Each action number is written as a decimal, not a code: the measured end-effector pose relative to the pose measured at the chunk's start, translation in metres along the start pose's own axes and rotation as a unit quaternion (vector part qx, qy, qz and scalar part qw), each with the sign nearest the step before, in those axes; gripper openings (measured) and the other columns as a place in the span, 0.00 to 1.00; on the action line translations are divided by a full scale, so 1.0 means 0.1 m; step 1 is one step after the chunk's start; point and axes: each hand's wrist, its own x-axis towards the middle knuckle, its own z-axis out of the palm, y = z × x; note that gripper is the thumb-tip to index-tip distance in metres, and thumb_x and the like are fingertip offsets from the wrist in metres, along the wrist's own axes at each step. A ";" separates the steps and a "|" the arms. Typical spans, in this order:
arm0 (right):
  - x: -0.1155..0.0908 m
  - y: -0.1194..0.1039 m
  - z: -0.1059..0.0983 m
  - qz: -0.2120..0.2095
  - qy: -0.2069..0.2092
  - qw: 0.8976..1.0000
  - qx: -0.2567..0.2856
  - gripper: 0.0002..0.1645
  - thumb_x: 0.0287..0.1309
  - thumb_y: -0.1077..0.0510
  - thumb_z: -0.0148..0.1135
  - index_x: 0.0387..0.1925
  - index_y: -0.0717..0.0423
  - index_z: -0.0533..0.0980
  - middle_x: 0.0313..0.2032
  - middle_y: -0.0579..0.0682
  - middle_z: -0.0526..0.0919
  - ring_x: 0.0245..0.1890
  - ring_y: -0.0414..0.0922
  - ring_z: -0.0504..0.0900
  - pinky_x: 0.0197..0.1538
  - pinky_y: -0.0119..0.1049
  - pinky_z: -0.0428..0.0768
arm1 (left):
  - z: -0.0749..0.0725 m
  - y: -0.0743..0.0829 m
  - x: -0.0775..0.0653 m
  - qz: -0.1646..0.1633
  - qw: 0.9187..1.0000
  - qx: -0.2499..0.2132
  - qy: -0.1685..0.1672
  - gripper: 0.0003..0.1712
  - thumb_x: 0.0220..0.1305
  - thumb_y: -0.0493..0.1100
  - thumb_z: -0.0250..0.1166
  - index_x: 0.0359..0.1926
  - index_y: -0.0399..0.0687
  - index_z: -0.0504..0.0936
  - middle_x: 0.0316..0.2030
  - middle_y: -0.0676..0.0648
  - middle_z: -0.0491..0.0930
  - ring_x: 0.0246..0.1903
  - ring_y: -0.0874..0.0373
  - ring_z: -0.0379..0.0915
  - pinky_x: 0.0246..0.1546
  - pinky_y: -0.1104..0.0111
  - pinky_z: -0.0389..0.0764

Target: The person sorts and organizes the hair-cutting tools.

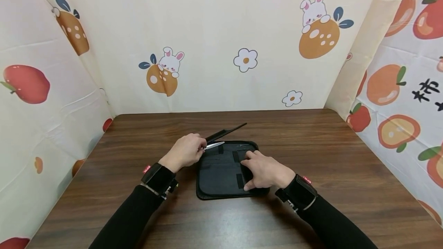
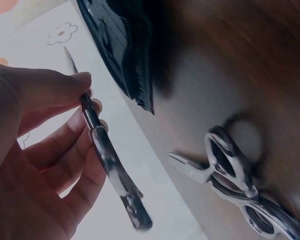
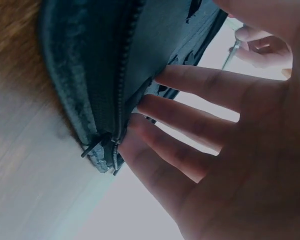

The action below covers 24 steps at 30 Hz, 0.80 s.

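Observation:
My left hand (image 1: 185,151) pinches a pair of scissors (image 1: 214,145) between thumb and fingers. Their narrow blade points over the top left corner of a black zippered case (image 1: 221,180). In the left wrist view the handle (image 2: 115,165) of these scissors hangs below the fingers. A second pair of scissors (image 2: 230,180) lies on the table there; the head view does not show it. My right hand (image 1: 264,170) rests on the right part of the open case, its fingers (image 3: 190,132) fairly straight against the inside by the zipper (image 3: 122,75).
Just behind the case lies a black comb (image 1: 225,133), its thin tail pointing to the far right. All of this is on a brown wooden table (image 1: 294,133). Printed cloth (image 1: 214,22) with fruit and rabbits walls off the back and both sides.

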 end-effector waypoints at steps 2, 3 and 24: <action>0.00 0.00 0.00 0.001 -0.001 1.000 -0.002 0.44 0.40 0.38 0.75 0.57 0.55 0.76 0.47 0.45 0.70 0.45 0.44 0.67 0.42 0.41 0.75 | 0.01 -0.02 -0.01 0.000 1.000 0.006 -0.008 0.04 0.60 0.38 0.64 0.36 0.48 0.84 0.33 0.50 0.78 0.36 0.54 0.73 0.41 0.60 0.74; 0.00 0.00 -0.01 0.001 -0.001 1.000 -0.002 0.44 0.40 0.38 0.75 0.57 0.55 0.76 0.46 0.45 0.70 0.45 0.44 0.67 0.42 0.41 0.75 | 0.01 -0.03 -0.01 0.000 1.000 0.009 -0.011 0.05 0.61 0.38 0.64 0.36 0.48 0.85 0.33 0.50 0.78 0.37 0.53 0.73 0.41 0.60 0.75; 0.01 -0.03 -0.01 0.010 -0.014 1.000 -0.012 0.43 0.42 0.39 0.74 0.58 0.54 0.75 0.45 0.45 0.70 0.43 0.43 0.66 0.41 0.39 0.74 | 0.10 -0.21 0.02 0.022 0.998 0.052 -0.018 0.10 0.59 0.33 0.62 0.40 0.47 0.86 0.32 0.49 0.79 0.34 0.52 0.75 0.35 0.61 0.76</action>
